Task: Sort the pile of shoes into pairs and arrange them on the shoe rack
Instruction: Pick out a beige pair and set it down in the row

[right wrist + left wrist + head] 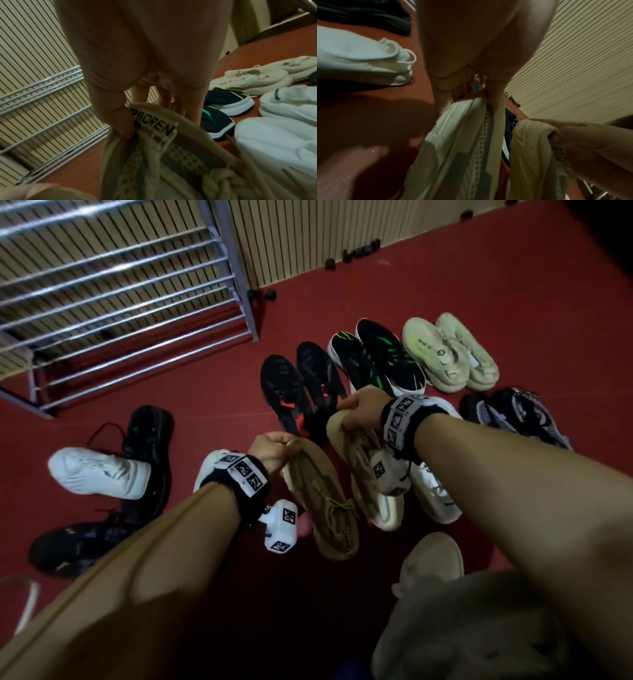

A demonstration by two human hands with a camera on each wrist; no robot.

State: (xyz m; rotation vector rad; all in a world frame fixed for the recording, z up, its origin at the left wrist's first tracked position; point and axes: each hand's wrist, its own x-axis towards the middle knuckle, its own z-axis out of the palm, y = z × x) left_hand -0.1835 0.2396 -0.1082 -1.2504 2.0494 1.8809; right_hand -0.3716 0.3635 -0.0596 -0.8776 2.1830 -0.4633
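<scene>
Each hand holds one tan sneaker by its heel, above the red floor. My left hand (274, 448) grips the left tan shoe (325, 501), toe hanging down toward me. The right hand (363, 409) pinches the heel tab of the right tan shoe (368, 474); in the right wrist view its thumb (118, 121) presses a tab reading "PROREN" (152, 121). In the left wrist view the left shoe's pale sole (452, 142) hangs under the fingers. The metal shoe rack (113, 302) stands at the upper left, with no shoes visible on its bars.
On the floor lie paired rows: black-red sneakers (301, 385), black-green ones (376, 357), pale green ones (448, 354), patterned dark ones (513, 416). A white shoe (96, 474) and black shoes (147, 446) lie at left. A white shoe (435, 491) lies under my right wrist.
</scene>
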